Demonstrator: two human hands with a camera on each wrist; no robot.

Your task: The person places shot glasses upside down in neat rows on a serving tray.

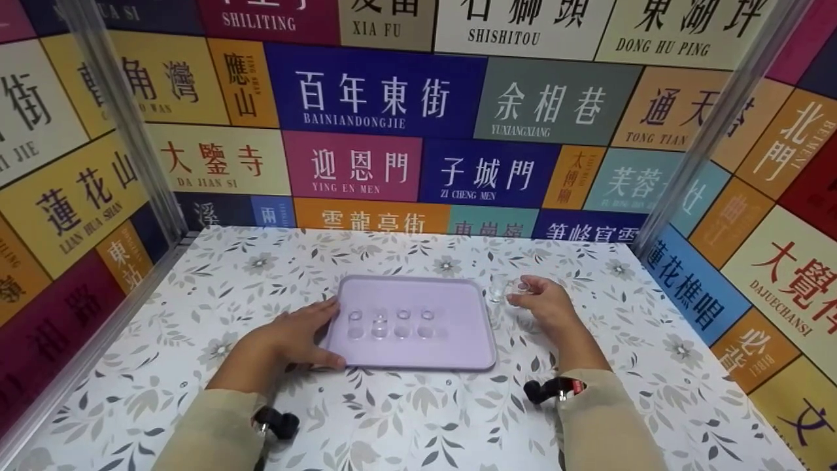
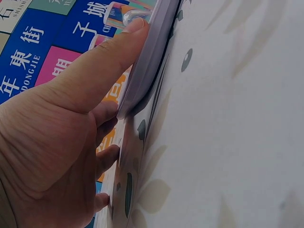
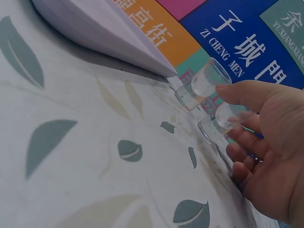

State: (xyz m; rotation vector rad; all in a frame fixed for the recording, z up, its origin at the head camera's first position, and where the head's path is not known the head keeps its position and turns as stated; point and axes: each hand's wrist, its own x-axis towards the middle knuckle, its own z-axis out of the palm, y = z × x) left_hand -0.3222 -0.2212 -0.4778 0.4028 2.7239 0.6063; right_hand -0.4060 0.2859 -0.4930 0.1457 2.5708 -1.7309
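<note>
Head view, centre: a pale purple tray on a patterned table, with four glasses in a single row across its left and middle parts and bare surface at the right end of the row. Left of centre: left hand against the tray's left side, thumb at the lower-left corner, fingers spread and fairly straight, touching rather than curled around the edge. Right of centre, beyond the tray's right edge: right hand, with thumb and fingertips pinching a clear glass. Right wrist view, just right of the middle: a second glass, apart from the tray and close beside the pinched one (outlines nearly overlapping here, so contact hard to judge). Pinched glass: lifted or resting on the table, impossible to tell.

Step in hand, as judged: taking up a glass on the right while steadying the tray from the left. Needed next, as judged: a light but firm pinch, a clean separation from the close neighbour and, if bound for the tray, a path toward the bare patch. Likeliest mishap: knocking over the neighbour.
</note>
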